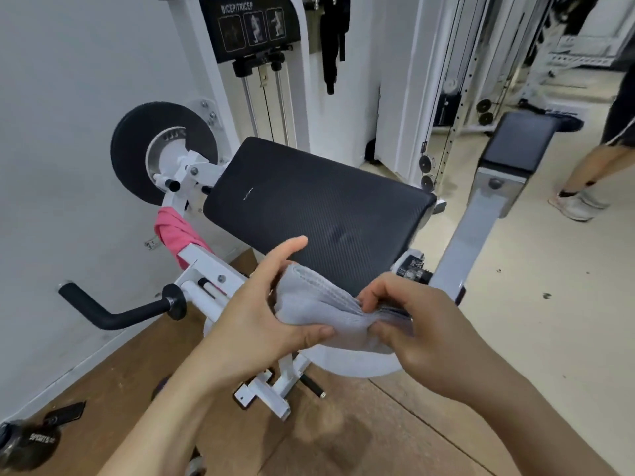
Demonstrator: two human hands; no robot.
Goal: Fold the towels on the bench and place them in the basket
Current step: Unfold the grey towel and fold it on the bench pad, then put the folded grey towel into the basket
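A light grey towel (316,304), folded into a small thick bundle, is held in the air in front of the black padded bench (319,207). My left hand (264,314) grips its left side, thumb pressed on the lower edge. My right hand (422,324) pinches the layered right edge between thumb and fingers. A pink towel (175,235) hangs over the white machine frame left of the pad. No basket is in view.
The white bicep/tricep machine (254,29) stands behind the pad, with a black weight disc (137,146) and a black handle (113,310) at left. A second black pad (522,142) stands at right. A person's legs (591,173) are at the far right. A dark bottle (27,444) lies bottom left.
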